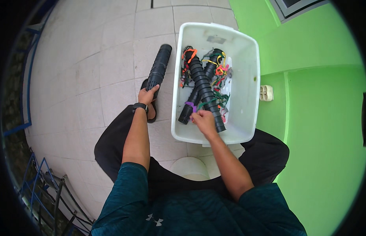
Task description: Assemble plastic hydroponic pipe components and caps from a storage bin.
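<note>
My left hand (pixel 146 95) is closed round the lower end of a black ribbed tube (pixel 159 65), which points away from me to the left of a white plastic tub (pixel 248 53). Over the near part of the tub, my right hand (pixel 204 121) pinches a purple fabric strip (pixel 192 106). Two more black ribbed tubes lie crossed inside: a longer one (pixel 203 84) on top and another (pixel 194 98) beneath it. Orange, green, yellow, red and grey strips (pixel 222 70) lie tangled around them. My right fingertips are partly hidden by the hand.
A green wall (pixel 320 106) runs along the right, with a cream socket block (pixel 266 93) close to the tub. Blue metal frames (pixel 37 173) stand at the far left. The floor (pixel 88 74) is pale tile. My knees flank a pale round seat (pixel 189 168).
</note>
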Available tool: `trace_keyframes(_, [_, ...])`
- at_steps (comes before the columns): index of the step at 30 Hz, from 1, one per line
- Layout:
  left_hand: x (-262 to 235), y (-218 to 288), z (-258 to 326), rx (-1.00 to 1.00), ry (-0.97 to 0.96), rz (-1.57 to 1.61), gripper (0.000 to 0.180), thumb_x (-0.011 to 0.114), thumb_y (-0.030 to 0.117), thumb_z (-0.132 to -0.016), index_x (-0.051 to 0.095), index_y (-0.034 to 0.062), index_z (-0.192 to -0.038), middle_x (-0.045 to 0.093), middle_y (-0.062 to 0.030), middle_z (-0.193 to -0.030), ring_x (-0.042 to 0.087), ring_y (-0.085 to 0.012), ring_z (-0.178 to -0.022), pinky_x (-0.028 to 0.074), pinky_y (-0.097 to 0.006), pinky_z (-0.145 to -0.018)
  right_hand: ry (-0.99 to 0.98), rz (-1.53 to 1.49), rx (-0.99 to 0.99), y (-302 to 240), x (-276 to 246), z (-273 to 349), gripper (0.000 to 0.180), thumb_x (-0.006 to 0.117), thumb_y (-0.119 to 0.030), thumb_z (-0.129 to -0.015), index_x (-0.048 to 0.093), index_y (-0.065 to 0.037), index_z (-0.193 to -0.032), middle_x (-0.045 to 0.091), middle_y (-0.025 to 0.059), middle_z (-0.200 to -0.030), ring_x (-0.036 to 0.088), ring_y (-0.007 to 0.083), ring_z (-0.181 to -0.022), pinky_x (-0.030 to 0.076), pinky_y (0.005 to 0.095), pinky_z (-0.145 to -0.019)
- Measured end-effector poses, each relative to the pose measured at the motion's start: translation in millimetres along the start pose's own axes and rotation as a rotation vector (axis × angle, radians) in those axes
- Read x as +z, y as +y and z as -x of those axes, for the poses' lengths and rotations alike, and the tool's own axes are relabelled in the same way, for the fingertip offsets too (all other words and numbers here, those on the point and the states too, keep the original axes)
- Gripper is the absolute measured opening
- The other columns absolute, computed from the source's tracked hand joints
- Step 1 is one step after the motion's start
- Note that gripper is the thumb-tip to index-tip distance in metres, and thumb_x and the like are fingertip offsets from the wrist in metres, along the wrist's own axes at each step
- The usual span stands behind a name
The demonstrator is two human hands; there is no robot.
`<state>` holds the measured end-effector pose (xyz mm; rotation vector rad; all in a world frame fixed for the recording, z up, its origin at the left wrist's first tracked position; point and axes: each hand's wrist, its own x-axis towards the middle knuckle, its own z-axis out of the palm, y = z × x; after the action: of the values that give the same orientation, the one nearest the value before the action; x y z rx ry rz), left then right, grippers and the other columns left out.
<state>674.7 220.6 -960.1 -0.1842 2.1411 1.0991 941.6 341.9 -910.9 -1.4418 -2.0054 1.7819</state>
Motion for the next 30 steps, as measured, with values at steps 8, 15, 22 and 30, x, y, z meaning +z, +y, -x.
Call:
trace_keyframes(8, [-149, 81, 211, 0.37, 0.277, -0.5, 0.072, 0.077, 0.057, -0.067, 0.069, -0.0068, -0.1, 0.071, -0.023, -0.089, 0.07, -0.0308, -0.082, 0.053, -0.038, -0.075, 0.116, -0.284, -0.22, -71, -145, 180, 0.012, 0.062, -0.007, -0.083, 0.06, -0.001, -0.074, 0.068, 0.0069, -0.07, 0.059, 0.0119, -0.056, 0.048, 0.0253, -0.056])
trace_keyframes(15, [-250, 120, 509, 0.84, 0.239, -0.426, 0.053, 0.079, 0.031, -0.073, 0.063, -0.0042, -0.11, 0.067, -0.0128, -0.093, 0.062, -0.0168, -0.084, 0.05, -0.029, -0.078, 0.018, -0.289, -0.511, -132, -189, 308, 0.023, 0.05, -0.005, -0.097, 0.067, 0.0, -0.111, 0.073, 0.0101, -0.092, 0.067, 0.0126, -0.081, 0.053, 0.0267, -0.075])
trace_keyframes(22, [-240, 101, 690, 1.19, -0.013, -0.228, 0.076, 0.087, 0.026, -0.06, 0.053, -0.004, -0.122, 0.065, -0.0174, -0.104, 0.067, -0.0274, -0.097, 0.052, -0.035, -0.086, -0.309, -0.03, -1.073, -192, -176, 435, 0.095, 0.082, -0.024, -0.073, 0.03, -0.004, -0.151, 0.056, 0.0213, -0.13, 0.055, 0.0365, -0.12, 0.039, 0.0434, -0.104])
trace_keyframes(30, [-105, 53, 711, 1.201, -0.496, -0.096, 0.073, 0.092, 0.035, -0.055, 0.062, -0.0035, -0.11, 0.066, -0.0137, -0.101, 0.065, -0.027, -0.093, 0.05, -0.035, -0.086, -0.126, -0.007, -0.849, -105, -199, 508, 0.082, 0.089, -0.028, -0.063, 0.051, -0.003, -0.132, 0.064, 0.0205, -0.114, 0.063, 0.0376, -0.106, 0.05, 0.0441, -0.09])
